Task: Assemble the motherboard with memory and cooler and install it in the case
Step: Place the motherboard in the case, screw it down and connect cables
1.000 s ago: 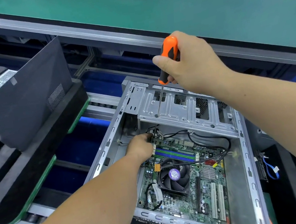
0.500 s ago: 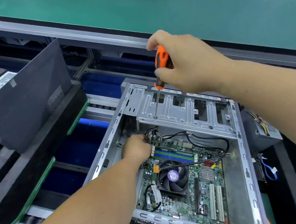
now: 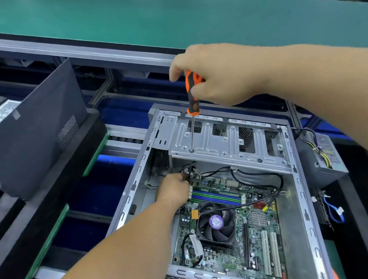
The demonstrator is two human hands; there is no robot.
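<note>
A green motherboard (image 3: 233, 245) lies inside the open grey metal case (image 3: 300, 193), with a black cooler fan (image 3: 216, 227) and blue and green memory slots (image 3: 216, 197) on it. My left hand (image 3: 174, 189) reaches into the case at the board's far left corner, its fingertips curled at a small part among black cables; what they hold is hidden. My right hand (image 3: 214, 76) grips an orange and black screwdriver (image 3: 191, 92) upright. Its shaft passes down through a hole in the silver drive cage (image 3: 226, 142).
A dark side panel (image 3: 30, 137) leans on black foam trays (image 3: 33, 211) at the left. A grey power supply (image 3: 320, 156) with coloured wires sits right of the case, near a blue cable (image 3: 331, 210). A green conveyor surface (image 3: 157, 10) runs behind.
My right hand has swung the screwdriver from a slant to upright and lowered it, so the shaft now goes into the drive cage hole. My left hand has stayed at the board's corner.
</note>
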